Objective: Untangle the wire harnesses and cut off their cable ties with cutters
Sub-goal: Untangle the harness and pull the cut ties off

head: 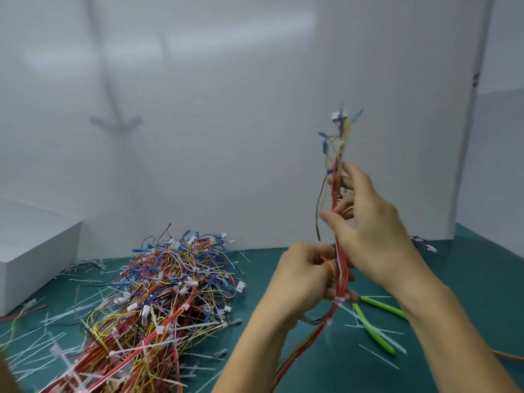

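White panels [255, 109] close behind the green mat [487, 279], wire pile [170, 279] crowding left, cutters [368, 327] lying under both hands, left hand [303, 273] gripping and right hand [368, 222] pinching one harness [336, 171] upright over the freer middle.

Nothing legible anywhere in this shot. The white box [34, 251] shows plain faces, the green-handled cutters [374, 333] show no brand I can make out, and the white connectors [241, 286] in the wire pile [158, 293] and atop the raised harness [336, 168] are too small and blurred to read.
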### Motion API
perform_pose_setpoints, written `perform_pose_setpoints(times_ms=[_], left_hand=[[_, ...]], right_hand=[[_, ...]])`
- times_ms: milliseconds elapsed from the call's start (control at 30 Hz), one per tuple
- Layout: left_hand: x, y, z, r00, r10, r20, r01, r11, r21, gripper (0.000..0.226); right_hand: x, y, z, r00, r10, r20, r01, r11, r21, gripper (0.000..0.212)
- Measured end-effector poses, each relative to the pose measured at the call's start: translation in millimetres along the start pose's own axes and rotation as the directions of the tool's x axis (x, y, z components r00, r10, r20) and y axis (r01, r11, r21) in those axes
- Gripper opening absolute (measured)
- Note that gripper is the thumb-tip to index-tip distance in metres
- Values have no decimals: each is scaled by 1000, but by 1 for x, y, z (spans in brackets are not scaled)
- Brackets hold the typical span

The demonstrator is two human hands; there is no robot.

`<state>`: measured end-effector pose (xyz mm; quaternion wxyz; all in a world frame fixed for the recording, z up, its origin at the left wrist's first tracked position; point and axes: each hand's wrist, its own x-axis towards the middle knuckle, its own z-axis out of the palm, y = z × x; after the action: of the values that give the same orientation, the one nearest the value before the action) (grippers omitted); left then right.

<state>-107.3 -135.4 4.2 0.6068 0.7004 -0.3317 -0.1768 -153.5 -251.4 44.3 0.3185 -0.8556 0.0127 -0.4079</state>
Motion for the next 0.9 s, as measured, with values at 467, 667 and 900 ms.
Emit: perform_pose_setpoints(times_ms=[467,667,900], left_hand=[[78,-15,-4,817,-349,-460,-67,733,-677,32],[106,3,-22,758,-365,-540,-187,672,-716,32],[117,52,-37,862,-168,-478,-234,705,-669,26]], right_hand=[[-10,17,27,810,411,418,-266,893,-363,59],[-12,4,25,650,359,670,-527,848,57,55],[-7,-2,22,776,326,540,-603,633,486,15]])
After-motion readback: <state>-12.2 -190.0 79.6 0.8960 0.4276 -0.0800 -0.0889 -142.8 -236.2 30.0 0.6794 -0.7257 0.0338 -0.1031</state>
